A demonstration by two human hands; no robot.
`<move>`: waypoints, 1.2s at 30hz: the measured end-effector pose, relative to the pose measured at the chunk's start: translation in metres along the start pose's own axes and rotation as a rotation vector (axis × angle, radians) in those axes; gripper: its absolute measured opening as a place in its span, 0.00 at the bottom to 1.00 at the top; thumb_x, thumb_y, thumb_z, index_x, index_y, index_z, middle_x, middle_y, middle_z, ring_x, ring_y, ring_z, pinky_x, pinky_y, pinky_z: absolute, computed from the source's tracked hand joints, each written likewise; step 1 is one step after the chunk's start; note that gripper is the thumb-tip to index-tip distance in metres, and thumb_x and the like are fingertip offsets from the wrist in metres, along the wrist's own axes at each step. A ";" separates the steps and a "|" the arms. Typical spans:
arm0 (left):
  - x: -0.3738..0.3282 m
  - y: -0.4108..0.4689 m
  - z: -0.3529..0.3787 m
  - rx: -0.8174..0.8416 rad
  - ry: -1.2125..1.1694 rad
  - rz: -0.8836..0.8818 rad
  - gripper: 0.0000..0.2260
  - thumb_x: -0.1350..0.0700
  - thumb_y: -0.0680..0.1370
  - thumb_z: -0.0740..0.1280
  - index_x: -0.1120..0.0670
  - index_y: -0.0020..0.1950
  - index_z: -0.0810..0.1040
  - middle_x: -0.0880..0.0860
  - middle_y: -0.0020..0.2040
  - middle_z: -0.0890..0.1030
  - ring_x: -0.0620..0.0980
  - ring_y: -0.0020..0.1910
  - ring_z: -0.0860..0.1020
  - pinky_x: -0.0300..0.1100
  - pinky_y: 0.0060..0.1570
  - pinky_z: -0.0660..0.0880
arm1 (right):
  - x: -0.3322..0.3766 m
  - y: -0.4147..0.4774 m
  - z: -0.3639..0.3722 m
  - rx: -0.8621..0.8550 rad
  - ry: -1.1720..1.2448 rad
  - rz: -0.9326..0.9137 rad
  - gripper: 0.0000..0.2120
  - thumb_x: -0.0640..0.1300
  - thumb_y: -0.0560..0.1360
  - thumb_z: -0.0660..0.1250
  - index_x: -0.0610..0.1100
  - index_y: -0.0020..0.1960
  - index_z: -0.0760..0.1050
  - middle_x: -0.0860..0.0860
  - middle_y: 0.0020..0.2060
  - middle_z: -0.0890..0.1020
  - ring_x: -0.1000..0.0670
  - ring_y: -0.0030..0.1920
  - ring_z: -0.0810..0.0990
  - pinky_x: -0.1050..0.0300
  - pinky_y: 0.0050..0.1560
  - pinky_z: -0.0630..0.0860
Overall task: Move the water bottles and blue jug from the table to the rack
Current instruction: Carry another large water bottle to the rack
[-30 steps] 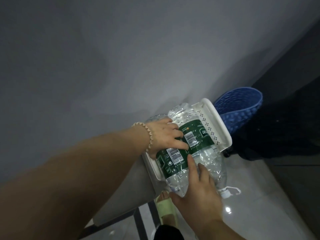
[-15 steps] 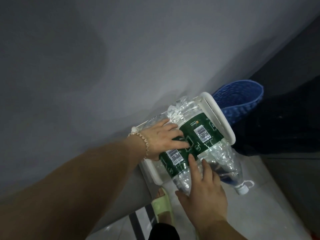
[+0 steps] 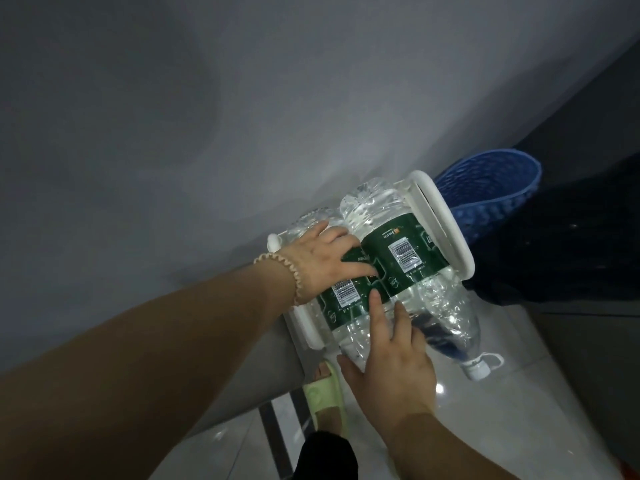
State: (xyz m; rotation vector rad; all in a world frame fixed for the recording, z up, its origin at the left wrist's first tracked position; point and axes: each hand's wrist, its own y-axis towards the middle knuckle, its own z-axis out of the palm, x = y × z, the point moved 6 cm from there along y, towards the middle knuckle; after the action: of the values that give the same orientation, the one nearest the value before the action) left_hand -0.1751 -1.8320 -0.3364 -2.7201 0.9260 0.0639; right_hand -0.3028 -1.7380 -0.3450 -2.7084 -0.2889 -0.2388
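Two large clear plastic water bottles with dark green labels lie on their sides, side by side, across a white plastic rack (image 3: 446, 220) with rounded rails that stands against the grey wall. The right-hand bottle (image 3: 401, 251) has its base toward the wall and its white cap pointing out over the pale tiled floor, well past the rack's front edge. The left-hand bottle (image 3: 341, 299) lies tight against it, its neck also overhanging the near rail.

The person's left hand (image 3: 323, 261), a beaded bracelet at the wrist, lies flat with fingers spread across the left-hand bottle's label, reaching to the seam between the two. The right hand (image 3: 391, 355) presses from the near side, fingers extended and slightly apart against the lower bodies of the bottles; neither hand is wrapped round anything, both are pushing or steadying.

To my eye the step in hand is seating these bottles on the rack. They look front-heavy, so the next move calls for sliding them further toward the wall until they rest without support, then letting go gently. A blue perforated plastic basket (image 3: 491, 188) stands just beyond the rack. The blue jug is not in view, so it is presumably still to fetch.
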 end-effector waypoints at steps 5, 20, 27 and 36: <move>-0.006 -0.006 -0.002 0.123 -0.009 -0.129 0.36 0.65 0.72 0.68 0.45 0.73 0.56 0.55 0.74 0.57 0.57 0.73 0.51 0.57 0.72 0.47 | 0.002 -0.004 -0.004 0.077 -0.048 -0.062 0.51 0.68 0.71 0.60 0.52 0.70 0.22 0.42 0.75 0.49 0.40 0.68 0.61 0.49 0.59 0.72; -0.177 -0.065 -0.062 -0.025 0.009 -0.702 0.40 0.58 0.72 0.68 0.49 0.75 0.45 0.55 0.77 0.50 0.55 0.75 0.49 0.55 0.72 0.46 | -0.073 -0.086 -0.088 -0.084 -0.246 -0.562 0.40 0.57 0.75 0.60 0.51 0.76 0.38 0.43 0.76 0.44 0.40 0.75 0.42 0.41 0.72 0.48; -0.310 -0.099 -0.128 -0.306 0.099 -0.938 0.39 0.48 0.74 0.64 0.50 0.75 0.42 0.54 0.77 0.49 0.53 0.75 0.48 0.54 0.71 0.43 | -0.117 -0.167 -0.148 -0.268 -0.309 -0.751 0.41 0.55 0.72 0.64 0.51 0.77 0.44 0.42 0.76 0.47 0.41 0.75 0.45 0.41 0.72 0.46; -0.418 -0.210 -0.170 -0.385 0.194 -1.236 0.40 0.46 0.75 0.62 0.50 0.75 0.37 0.53 0.77 0.43 0.52 0.75 0.42 0.54 0.71 0.39 | -0.079 -0.285 -0.189 -0.430 -0.225 -0.963 0.41 0.56 0.71 0.66 0.51 0.77 0.48 0.42 0.76 0.51 0.41 0.75 0.46 0.40 0.72 0.44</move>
State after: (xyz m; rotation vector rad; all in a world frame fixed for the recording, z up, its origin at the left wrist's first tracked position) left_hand -0.3885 -1.4692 -0.0703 -3.1542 -0.9189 -0.2862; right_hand -0.4695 -1.5728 -0.0837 -2.7585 -1.7759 -0.2760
